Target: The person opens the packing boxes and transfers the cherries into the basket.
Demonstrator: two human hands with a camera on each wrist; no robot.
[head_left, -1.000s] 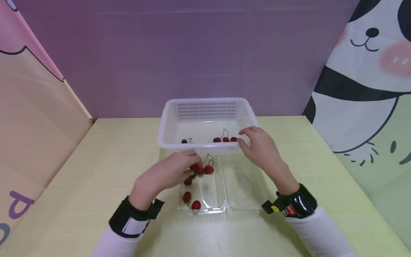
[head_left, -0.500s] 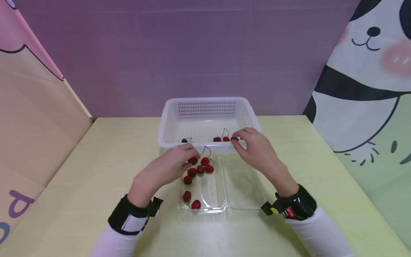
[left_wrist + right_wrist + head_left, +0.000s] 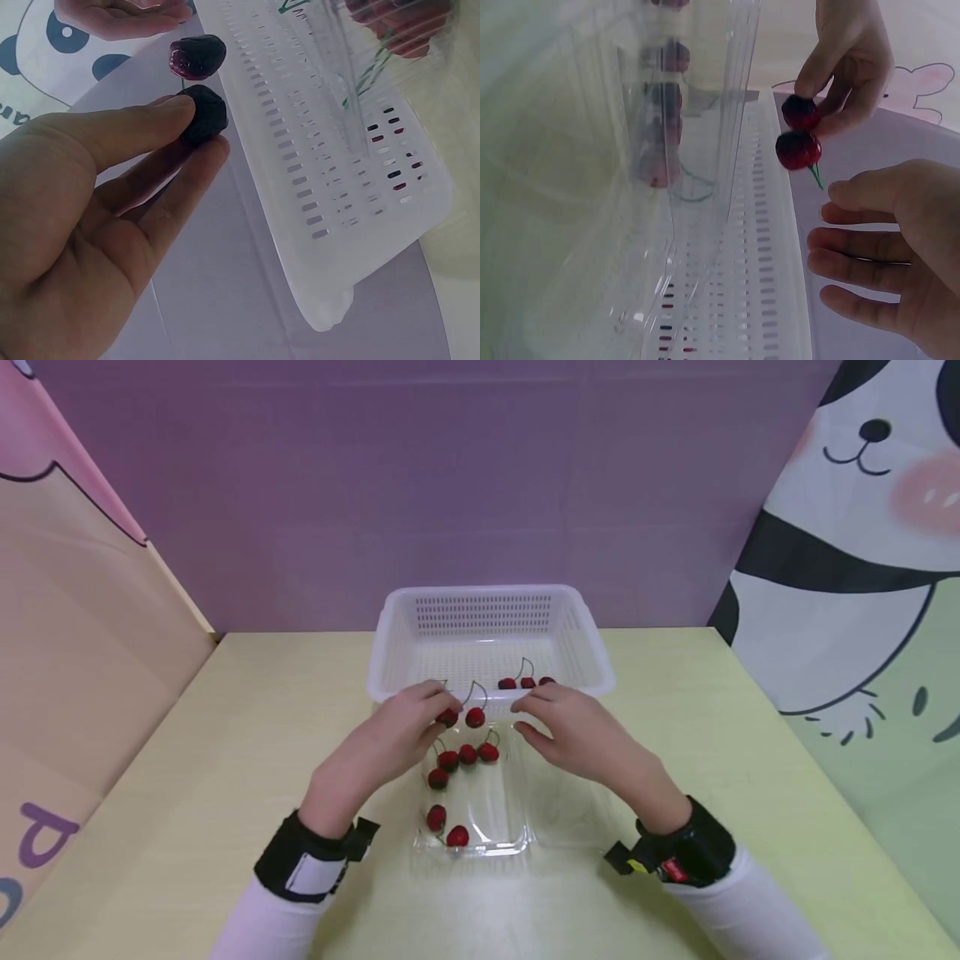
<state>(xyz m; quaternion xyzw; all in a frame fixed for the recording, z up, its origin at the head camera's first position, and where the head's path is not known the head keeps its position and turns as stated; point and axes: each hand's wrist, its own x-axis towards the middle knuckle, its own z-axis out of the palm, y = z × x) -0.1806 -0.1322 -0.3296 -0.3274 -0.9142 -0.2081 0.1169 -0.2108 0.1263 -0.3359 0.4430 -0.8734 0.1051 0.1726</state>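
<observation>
My left hand (image 3: 378,743) pinches a dark red cherry (image 3: 206,116) between thumb and fingers. A second cherry (image 3: 475,717), its stem rising to meet the held one's, hangs beside it. Both are raised over the far end of a clear plastic box (image 3: 487,814). Just right of the pair is my right hand (image 3: 588,735), its fingers loosely bent and apart with nothing between them. The right wrist view has the cherry pair's green stem (image 3: 815,176) close to that hand's fingertips. Several cherries (image 3: 468,754) lie in the box, mostly along its far and left sides.
Behind the box stands a white perforated basket (image 3: 491,602), with several cherries (image 3: 507,684) showing inside near its front wall. The box's clear lid (image 3: 573,822) lies folded out to the right on the pale wooden table (image 3: 187,793). A purple backdrop (image 3: 465,485) rises behind.
My left hand has lifted the cherry pair up from the box toward the basket's front. My right hand has drawn back from the cherry at the basket's right and moved left toward the pair.
</observation>
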